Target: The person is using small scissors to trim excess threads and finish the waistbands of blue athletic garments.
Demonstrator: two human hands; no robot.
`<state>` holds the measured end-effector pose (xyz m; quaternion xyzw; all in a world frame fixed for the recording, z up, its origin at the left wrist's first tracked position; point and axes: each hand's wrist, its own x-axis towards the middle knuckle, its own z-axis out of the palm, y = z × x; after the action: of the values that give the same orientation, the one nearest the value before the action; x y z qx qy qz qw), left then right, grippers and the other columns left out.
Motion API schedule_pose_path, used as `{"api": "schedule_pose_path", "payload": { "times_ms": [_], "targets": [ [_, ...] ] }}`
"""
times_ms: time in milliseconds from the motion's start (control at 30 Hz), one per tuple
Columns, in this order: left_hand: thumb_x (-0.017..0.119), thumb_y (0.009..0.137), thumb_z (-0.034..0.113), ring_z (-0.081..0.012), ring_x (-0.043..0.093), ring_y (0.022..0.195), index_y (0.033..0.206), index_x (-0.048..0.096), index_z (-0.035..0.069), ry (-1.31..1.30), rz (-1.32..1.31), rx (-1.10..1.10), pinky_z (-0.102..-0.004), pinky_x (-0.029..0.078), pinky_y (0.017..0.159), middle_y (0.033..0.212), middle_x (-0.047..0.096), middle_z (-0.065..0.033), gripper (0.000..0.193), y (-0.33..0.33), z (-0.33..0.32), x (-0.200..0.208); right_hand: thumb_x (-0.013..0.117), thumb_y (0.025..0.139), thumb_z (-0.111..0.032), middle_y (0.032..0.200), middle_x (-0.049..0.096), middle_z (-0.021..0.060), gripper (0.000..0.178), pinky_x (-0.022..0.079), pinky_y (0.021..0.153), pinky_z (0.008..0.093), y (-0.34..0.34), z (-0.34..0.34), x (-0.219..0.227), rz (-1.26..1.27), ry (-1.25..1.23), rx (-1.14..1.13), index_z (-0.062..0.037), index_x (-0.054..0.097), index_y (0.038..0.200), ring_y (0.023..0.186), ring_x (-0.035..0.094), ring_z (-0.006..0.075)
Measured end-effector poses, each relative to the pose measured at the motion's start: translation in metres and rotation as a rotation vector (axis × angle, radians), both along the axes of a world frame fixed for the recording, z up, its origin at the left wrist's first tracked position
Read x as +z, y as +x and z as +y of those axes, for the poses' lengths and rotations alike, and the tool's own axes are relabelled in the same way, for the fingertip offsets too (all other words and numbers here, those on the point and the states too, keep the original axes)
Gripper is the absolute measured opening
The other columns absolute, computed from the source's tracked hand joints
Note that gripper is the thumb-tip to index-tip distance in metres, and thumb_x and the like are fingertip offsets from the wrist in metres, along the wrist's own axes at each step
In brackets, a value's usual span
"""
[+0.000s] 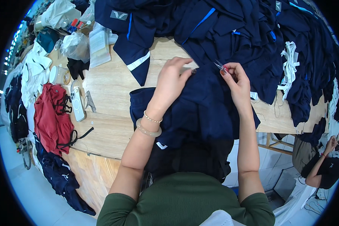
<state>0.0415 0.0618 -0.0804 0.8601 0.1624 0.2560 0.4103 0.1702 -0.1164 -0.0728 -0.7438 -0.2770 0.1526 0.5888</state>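
- The navy garment (203,113) lies bunched directly in front of my body, on the near edge of a pale wooden table (113,132).
- My left hand (172,80) is above the garment's upper left part, fingers curved and half open, with a gap between thumb and forefinger; I cannot tell whether a thread lies there.
- My right hand (235,80), at the garment's upper right, is closed in a pinch on a small pointed metal tool (219,65) (too small to tell its exact kind), its tips aimed up and left.
- Beyond the garment spreads a heap of dark blue clothing (229,34).
- Right of the garment, white fabric strips (290,67) rest on that heap.
- Well left of the garment are a white phone (77,104) and, just beside it, a red garment (52,118).
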Motion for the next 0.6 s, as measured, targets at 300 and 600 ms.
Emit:
{"api": "schedule_pose_path", "payload": {
  "times_ms": [300, 600],
  "targets": [
    [0.061, 0.085, 0.0, -0.0287, 0.065, 0.077, 0.091, 0.063, -0.001, 0.13, 0.1, -0.008, -0.0328, 0.051, 0.07, 0.083, 0.067, -0.0117, 0.006, 0.018, -0.003, -0.015, 0.067, 0.091, -0.012, 0.082, 0.06, -0.0023, 0.018, 0.04, 0.069, 0.016, -0.009, 0.01, -0.023, 0.216, 0.067, 0.109, -0.0003, 0.061, 0.103, 0.075, 0.052, 0.0024],
    [0.033, 0.102, 0.001, -0.0193, 0.069, 0.083, 0.103, 0.049, -0.001, -0.442, -0.264, 0.304, -0.0239, 0.056, 0.059, 0.101, 0.066, -0.0147, 0.016, 0.004, 0.015, 0.001, 0.062, 0.096, -0.015, 0.088, 0.062, -0.0015, 0.016, 0.041, 0.078, 0.016, -0.012, 0.003, -0.036, 0.389, 0.139, 0.04, -0.0001, 0.061, 0.103, 0.082, 0.055, 0.0031]
  ]
}}
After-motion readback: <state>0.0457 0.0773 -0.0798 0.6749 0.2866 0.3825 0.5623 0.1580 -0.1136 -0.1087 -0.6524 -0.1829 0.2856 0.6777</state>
